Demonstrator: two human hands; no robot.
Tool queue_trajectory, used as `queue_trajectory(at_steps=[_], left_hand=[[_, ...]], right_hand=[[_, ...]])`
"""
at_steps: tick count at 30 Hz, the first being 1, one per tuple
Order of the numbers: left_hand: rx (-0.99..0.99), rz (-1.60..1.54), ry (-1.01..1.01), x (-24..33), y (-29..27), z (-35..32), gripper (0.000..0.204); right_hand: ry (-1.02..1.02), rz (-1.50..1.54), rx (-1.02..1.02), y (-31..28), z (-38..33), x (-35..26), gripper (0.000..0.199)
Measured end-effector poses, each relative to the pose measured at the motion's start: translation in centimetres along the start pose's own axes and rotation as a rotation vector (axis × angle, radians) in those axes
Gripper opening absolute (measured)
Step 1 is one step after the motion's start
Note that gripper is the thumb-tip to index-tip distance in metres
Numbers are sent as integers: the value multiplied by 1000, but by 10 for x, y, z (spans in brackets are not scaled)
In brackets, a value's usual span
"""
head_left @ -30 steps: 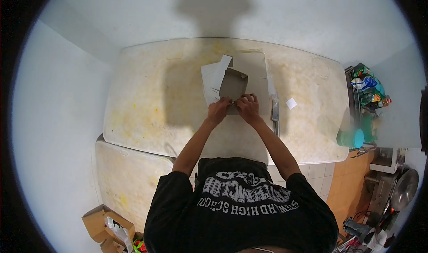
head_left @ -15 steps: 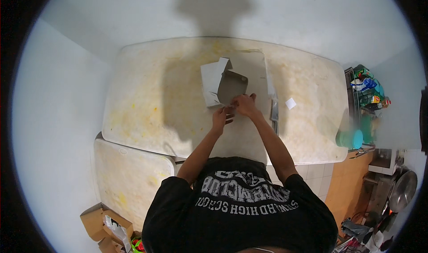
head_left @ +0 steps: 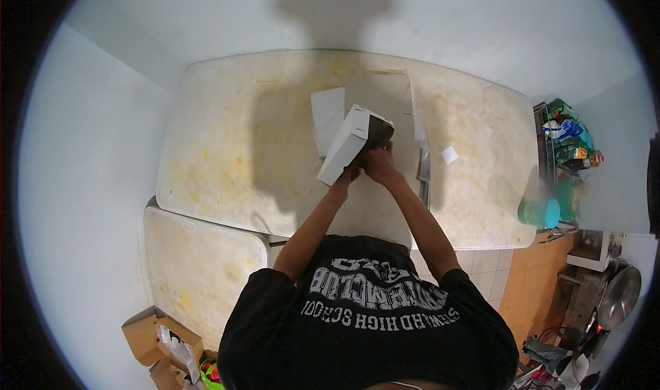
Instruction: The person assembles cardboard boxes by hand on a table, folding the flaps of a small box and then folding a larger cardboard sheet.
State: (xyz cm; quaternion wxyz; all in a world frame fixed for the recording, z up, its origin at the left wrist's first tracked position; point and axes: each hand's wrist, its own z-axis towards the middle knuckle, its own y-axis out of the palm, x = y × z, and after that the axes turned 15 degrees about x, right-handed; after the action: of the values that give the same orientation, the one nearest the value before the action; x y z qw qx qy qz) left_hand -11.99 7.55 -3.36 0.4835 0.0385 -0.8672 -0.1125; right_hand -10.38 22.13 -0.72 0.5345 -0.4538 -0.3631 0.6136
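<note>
Box (head_left: 346, 144) now tilted rightward; left hand (head_left: 346, 178), right hand (head_left: 378, 163) holding it

Paper piece (head_left: 449, 155) on table (head_left: 220, 149), right of box (head_left: 346, 142)

White box (head_left: 344, 146) tilted over table (head_left: 213, 135); right grip (head_left: 378, 161) at open side, left grip (head_left: 348, 176) at near end.

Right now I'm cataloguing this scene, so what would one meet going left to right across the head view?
Open brown carton, white box, small white square, turquoise container, round metal pan.
</note>
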Motion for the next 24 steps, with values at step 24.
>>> queue_trajectory(at_steps=[24], left_hand=[[182,106,234,-8,1,15,23]], right_hand=[[67,529,59,-21,8,11,13]])
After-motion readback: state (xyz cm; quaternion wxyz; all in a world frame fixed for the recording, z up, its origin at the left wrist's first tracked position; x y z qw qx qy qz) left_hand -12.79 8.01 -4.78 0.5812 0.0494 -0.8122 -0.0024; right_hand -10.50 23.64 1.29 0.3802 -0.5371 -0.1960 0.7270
